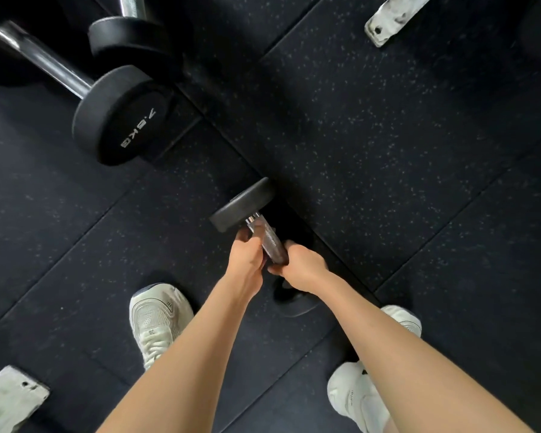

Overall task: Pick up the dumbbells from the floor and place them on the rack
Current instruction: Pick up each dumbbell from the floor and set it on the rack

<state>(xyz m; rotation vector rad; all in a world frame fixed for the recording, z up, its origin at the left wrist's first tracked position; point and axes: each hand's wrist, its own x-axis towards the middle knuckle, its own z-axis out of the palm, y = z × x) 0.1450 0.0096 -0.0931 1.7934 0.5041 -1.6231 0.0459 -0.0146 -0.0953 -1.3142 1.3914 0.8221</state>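
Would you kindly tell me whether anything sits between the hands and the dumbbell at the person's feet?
Nothing visible does: the left hand and right hand both grip the dumbbell by its chrome handle. No rack is recognisable in this view, so the way there cannot be judged.

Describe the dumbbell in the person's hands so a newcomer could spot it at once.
On the dark speckled floor, look at mid-frame. There the left hand and right hand both grip one dumbbell by its knurled chrome handle. Unlike the bigger 7.5 KG dumbbell resting untouched at upper left, it is small and held.
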